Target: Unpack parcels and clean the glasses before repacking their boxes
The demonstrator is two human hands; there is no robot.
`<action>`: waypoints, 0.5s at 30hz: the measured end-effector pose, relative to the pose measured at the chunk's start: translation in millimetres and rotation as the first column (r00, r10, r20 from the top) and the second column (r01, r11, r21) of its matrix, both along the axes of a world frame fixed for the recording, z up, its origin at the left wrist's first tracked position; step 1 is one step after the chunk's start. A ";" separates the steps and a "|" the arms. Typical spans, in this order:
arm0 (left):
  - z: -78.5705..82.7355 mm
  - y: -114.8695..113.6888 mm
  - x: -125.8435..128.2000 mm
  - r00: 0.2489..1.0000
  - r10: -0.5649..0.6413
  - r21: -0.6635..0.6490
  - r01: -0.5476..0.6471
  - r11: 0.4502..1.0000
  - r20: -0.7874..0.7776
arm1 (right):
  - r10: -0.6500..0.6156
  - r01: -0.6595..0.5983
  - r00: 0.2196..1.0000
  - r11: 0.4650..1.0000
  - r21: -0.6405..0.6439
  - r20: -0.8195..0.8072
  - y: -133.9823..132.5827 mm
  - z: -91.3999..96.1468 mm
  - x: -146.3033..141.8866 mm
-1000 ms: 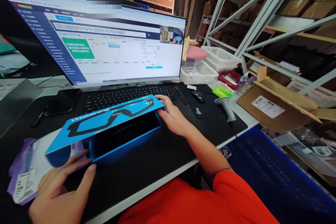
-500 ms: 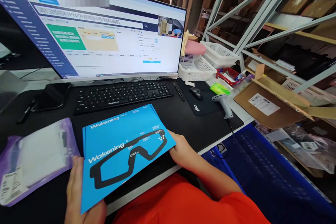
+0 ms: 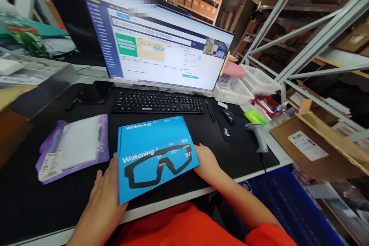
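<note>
A blue cardboard box (image 3: 155, 134) printed "Wakening", with a black glasses-frame picture on its lid, is held between my two hands near the desk's front edge. My left hand (image 3: 106, 188) grips its left side, with part of the fingers behind it. On the box's right side, my right hand (image 3: 206, 161) holds the edge, its fingertips partly hidden. To the left, a purple-edged plastic packet (image 3: 76, 146) with white contents and a printed label lies flat on the black desk mat.
Behind the box are a keyboard (image 3: 158, 102) and a lit monitor (image 3: 161, 69). A mouse (image 3: 228, 116) and a grey barcode scanner (image 3: 257, 138) lie to the right. White baskets (image 3: 233, 92) and an open cardboard carton (image 3: 305, 150) stand beyond. A phone (image 3: 96, 92) rests at the left.
The view has swung left, so the scene sits farther right. The box is lower and flatter toward the desk, still between both hands.
</note>
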State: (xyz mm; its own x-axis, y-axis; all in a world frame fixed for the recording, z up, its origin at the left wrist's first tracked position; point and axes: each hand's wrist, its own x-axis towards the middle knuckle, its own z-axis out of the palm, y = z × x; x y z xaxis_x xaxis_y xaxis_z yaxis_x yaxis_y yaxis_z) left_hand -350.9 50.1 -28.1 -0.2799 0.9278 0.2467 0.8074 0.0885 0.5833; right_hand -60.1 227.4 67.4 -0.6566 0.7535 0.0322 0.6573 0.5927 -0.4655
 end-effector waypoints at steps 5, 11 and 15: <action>-5.9 10.3 6.3 0.988 0.082 0.066 -0.074 0.995 -0.127 | 0.088 -0.088 0.996 0.994 0.060 0.003 24.9 2.2 -4.1; 19.3 -15.0 -25.2 0.993 -0.110 -0.092 0.114 0.989 0.045 | 0.133 -0.189 0.953 0.963 -0.191 -0.273 69.3 24.9 32.2; 67.6 -12.5 -35.7 0.955 -0.260 -0.060 0.270 0.961 0.142 | 0.233 -0.440 0.838 0.823 -0.358 -0.494 96.5 38.6 37.6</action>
